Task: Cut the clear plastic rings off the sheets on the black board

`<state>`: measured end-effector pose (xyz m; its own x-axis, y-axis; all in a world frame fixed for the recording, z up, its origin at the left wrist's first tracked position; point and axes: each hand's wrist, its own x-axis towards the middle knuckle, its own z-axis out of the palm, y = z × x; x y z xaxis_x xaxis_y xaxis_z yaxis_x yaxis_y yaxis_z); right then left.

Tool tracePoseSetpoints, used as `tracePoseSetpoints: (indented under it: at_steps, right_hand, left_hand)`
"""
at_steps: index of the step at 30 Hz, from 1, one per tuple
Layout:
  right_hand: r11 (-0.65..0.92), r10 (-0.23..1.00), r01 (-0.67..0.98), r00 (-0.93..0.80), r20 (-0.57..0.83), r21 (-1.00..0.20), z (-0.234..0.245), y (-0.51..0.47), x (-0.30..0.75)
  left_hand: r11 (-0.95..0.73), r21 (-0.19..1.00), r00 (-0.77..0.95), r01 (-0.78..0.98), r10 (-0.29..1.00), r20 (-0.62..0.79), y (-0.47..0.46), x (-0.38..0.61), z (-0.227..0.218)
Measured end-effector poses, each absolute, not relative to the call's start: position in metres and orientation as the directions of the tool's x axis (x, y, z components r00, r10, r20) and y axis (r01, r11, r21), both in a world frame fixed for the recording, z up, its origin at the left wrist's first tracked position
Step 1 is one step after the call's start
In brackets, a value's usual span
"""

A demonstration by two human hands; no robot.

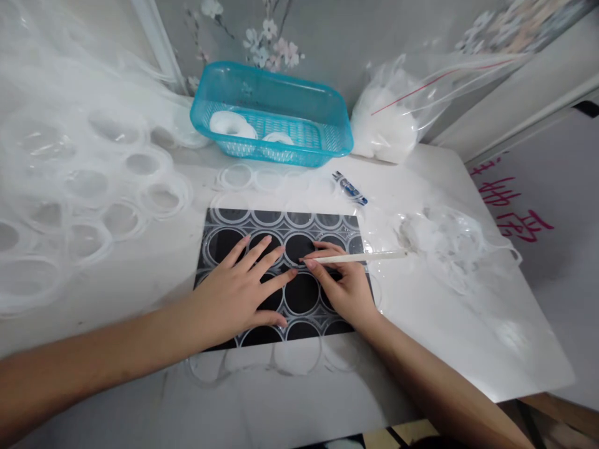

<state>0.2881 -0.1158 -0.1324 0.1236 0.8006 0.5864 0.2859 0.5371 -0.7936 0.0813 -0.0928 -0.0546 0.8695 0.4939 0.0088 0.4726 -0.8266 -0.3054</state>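
Left hand (238,284) lying flat, fingers spread wide, on clear ring-patterned plastic sheet (321,324) covering black rectangular board (302,294), centre of white table (444,349). Right thumb and fingers of right hand (349,284) pinching slim white stick (369,256). Translucent blue basket (276,93) standing far.

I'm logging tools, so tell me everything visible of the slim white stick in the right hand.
The slim white stick looks straight and stiff; its material is unclear. The right hand grips it near its left end, the long free end reaching rightward past the black mat. Whether its tip touches the ring-patterned sheet is unclear.
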Motion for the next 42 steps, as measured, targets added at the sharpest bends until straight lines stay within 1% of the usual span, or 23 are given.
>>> tracePoseSetpoints:
  at_steps: [3, 5, 7, 9, 10, 11, 12, 13, 15, 16, 17, 20, 22, 24, 26, 28, 30, 31, 33, 35, 37, 40, 42]
  right_hand:
    - [0.550, 0.777, 0.361, 0.110, 0.620, -0.753, -0.135, -0.117, 0.288]
    - [0.586, 0.723, 0.475, 0.061, 0.688, -0.657, -0.139, -0.123, 0.285]
    - [0.614, 0.646, 0.630, -0.058, 0.761, -0.474, -0.143, -0.129, 0.280]
    - [0.608, 0.582, 0.750, -0.199, 0.789, -0.259, -0.142, -0.128, 0.278]
    - [0.591, 0.566, 0.787, -0.245, 0.787, -0.180, -0.138, -0.123, 0.281]
    - [0.561, 0.562, 0.817, -0.252, 0.788, -0.138, -0.132, -0.114, 0.286]
    - [0.535, 0.552, 0.836, -0.236, 0.800, -0.122, -0.123, -0.103, 0.294]
    - [0.478, 0.554, 0.862, -0.149, 0.819, -0.167, -0.112, -0.090, 0.304]
    - [0.357, 0.474, 0.862, 0.165, 0.865, -0.360, -0.089, -0.068, 0.326]
    - [0.346, 0.425, 0.809, 0.316, 0.848, -0.475, -0.079, -0.062, 0.336]
    - [0.379, 0.444, 0.751, 0.366, 0.818, -0.541, -0.073, -0.060, 0.342]
    - [0.466, 0.560, 0.673, 0.279, 0.780, -0.575, -0.076, -0.080, 0.343]
    - [0.471, 0.659, 0.579, 0.272, 0.702, -0.666, -0.092, -0.102, 0.337]
    - [0.453, 0.773, 0.341, 0.309, 0.554, -0.823, -0.107, -0.121, 0.332]
    - [0.426, 0.853, 0.024, 0.322, 0.410, -0.905, -0.115, -0.133, 0.331]
    - [0.382, 0.904, -0.250, 0.299, 0.305, -0.890, -0.114, -0.139, 0.331]
    - [0.281, 0.957, -0.457, 0.202, 0.209, -0.844, -0.107, -0.145, 0.329]
    - [0.197, 0.980, -0.545, 0.118, 0.158, -0.815, -0.103, -0.147, 0.327]
    - [-0.012, 0.993, -0.673, -0.095, 0.071, -0.739, -0.095, -0.153, 0.321]
    - [-0.215, 0.954, -0.730, -0.298, 0.019, -0.648, -0.089, -0.158, 0.315]
    - [-0.354, 0.903, -0.742, -0.430, 0.000, -0.569, -0.086, -0.162, 0.311]
    - [-0.443, 0.868, -0.758, -0.497, -0.015, -0.479, -0.084, -0.166, 0.308]
    - [-0.456, 0.867, -0.779, -0.497, -0.018, -0.430, -0.084, -0.167, 0.308]
  left_hand:
    - [-0.821, -0.292, 0.858, 0.490, 0.513, -0.001, -0.093, 0.081, -0.053]
    - [-0.821, -0.269, 0.850, 0.504, 0.526, -0.012, -0.093, 0.082, -0.051]
    - [-0.826, -0.235, 0.845, 0.513, 0.534, -0.034, -0.091, 0.082, -0.048]
    - [-0.834, -0.202, 0.844, 0.514, 0.534, -0.054, -0.089, 0.082, -0.045]
    - [-0.837, -0.190, 0.844, 0.513, 0.533, -0.066, -0.089, 0.082, -0.043]
    - [-0.841, -0.180, 0.845, 0.511, 0.530, -0.075, -0.088, 0.082, -0.042]
    - [-0.844, -0.173, 0.846, 0.508, 0.526, -0.082, -0.088, 0.083, -0.040]
    - [-0.847, -0.168, 0.849, 0.504, 0.522, -0.087, -0.088, 0.083, -0.039]
    - [-0.853, -0.162, 0.853, 0.496, 0.513, -0.091, -0.089, 0.084, -0.037]
    - [-0.854, -0.163, 0.855, 0.495, 0.512, -0.084, -0.090, 0.084, -0.036]
    - [-0.853, -0.166, 0.856, 0.495, 0.511, -0.075, -0.091, 0.084, -0.036]
    - [-0.847, -0.177, 0.855, 0.502, 0.517, -0.048, -0.092, 0.083, -0.038]
    - [-0.844, -0.187, 0.854, 0.503, 0.519, -0.045, -0.092, 0.082, -0.039]
    - [-0.845, -0.204, 0.857, 0.494, 0.513, -0.049, -0.092, 0.083, -0.040]
    - [-0.850, -0.216, 0.864, 0.480, 0.501, -0.048, -0.093, 0.086, -0.039]
    - [-0.855, -0.209, 0.870, 0.475, 0.492, -0.032, -0.096, 0.091, -0.037]
    - [-0.859, -0.157, 0.871, 0.487, 0.491, 0.015, -0.102, 0.097, -0.034]
    - [-0.855, -0.108, 0.861, 0.508, 0.505, 0.050, -0.106, 0.100, -0.032]
    - [-0.813, 0.050, 0.803, 0.580, 0.581, 0.133, -0.114, 0.105, -0.026]
    - [-0.731, 0.256, 0.716, 0.633, 0.678, 0.167, -0.122, 0.108, -0.018]
    - [-0.638, 0.445, 0.669, 0.629, 0.735, 0.108, -0.128, 0.108, -0.010]
    - [-0.485, 0.660, 0.668, 0.574, 0.743, -0.035, -0.133, 0.107, 0.001]
    - [-0.386, 0.750, 0.670, 0.536, 0.735, -0.101, -0.134, 0.107, 0.004]
